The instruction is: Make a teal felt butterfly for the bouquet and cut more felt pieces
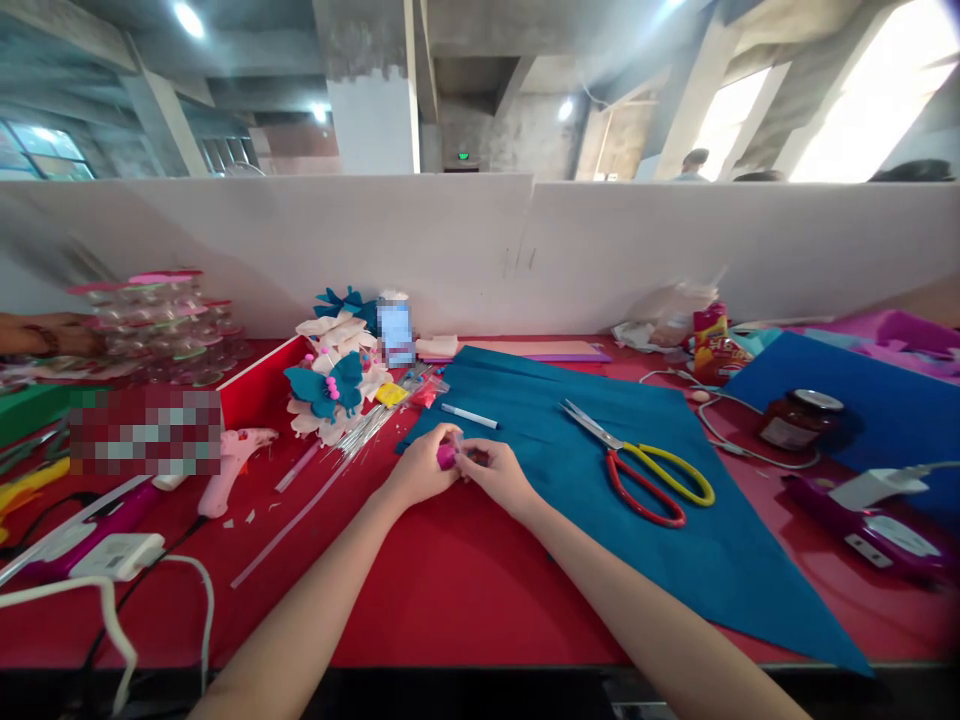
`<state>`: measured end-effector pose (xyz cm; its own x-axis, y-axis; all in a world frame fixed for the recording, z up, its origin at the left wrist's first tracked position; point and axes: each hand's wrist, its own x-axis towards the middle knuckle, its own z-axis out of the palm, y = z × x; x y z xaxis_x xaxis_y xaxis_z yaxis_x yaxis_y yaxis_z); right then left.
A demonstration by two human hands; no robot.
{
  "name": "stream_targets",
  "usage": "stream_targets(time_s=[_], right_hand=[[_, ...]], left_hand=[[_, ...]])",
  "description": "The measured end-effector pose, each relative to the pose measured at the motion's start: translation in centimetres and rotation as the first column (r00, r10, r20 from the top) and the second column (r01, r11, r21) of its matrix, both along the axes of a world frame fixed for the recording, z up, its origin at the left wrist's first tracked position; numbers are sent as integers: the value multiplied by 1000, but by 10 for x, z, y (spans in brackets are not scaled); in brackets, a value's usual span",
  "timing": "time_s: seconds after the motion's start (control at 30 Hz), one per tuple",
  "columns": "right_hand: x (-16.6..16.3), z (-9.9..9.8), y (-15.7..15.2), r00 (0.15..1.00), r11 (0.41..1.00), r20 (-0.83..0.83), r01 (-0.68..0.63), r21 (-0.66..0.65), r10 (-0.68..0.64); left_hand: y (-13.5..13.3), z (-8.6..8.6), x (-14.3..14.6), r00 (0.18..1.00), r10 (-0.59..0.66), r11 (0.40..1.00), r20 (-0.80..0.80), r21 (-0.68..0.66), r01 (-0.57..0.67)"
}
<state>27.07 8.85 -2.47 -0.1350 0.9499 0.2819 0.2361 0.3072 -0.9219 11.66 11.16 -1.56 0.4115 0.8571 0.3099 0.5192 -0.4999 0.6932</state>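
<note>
Piece (447, 457) in the pinch is tiny and magenta, too small to tell what it's made of. The left hand (420, 468) has its fingers closed on it from one side, and the right hand (496, 472) comes in from the other with its fingertips pressed to the same piece, so both hands are clamped on it, knuckle to knuckle. It's held low over the red table (450, 590), right at the near-left edge of a big teal felt sheet (675, 560), and the right wrist lies across that sheet.

Just beyond the grip there's a white pen (469, 415) lying on the felt. Off to the right of the grip, also on the felt, sit scissors (637, 470) with one red and one yellow handle, blades shut. Further right is a jar (799, 420) with dark contents, and nearer the table edge a purple gadget (862, 515) with a white plug on it.

Left of the grip are clear glue sticks (300, 500) and a pink glue gun (232, 462). Beyond-left is a pile of felt decorations with a teal butterfly (328, 387) on top. A white partition (525, 250) runs along the back.
</note>
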Motion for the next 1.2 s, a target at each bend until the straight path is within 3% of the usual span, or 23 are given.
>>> stream_targets(time_s=[0.17, 0.47, 0.73, 0.9, 1.2], right_hand=[[10, -1, 5, 996, 999, -86, -32, -2, 32], [12, 5, 5, 979, 998, -201, -47, -48, 36], [9, 3, 6, 958, 988, -278, 21, -154, -64], [12, 6, 8, 970, 981, -231, 28, -192, -72], [13, 6, 6, 996, 996, -48, 75, -50, -77]], left_hand=[[5, 3, -5, 963, -145, 962, 229, -196, 192], [5, 11, -7, 925, -10, 917, 381, -366, 161], [8, 1, -5, 920, 27, 922, 392, -366, 128], [10, 0, -6, 912, 39, 937, 408, -332, 109], [2, 5, -3, 919, 48, 969, 391, -241, 52]])
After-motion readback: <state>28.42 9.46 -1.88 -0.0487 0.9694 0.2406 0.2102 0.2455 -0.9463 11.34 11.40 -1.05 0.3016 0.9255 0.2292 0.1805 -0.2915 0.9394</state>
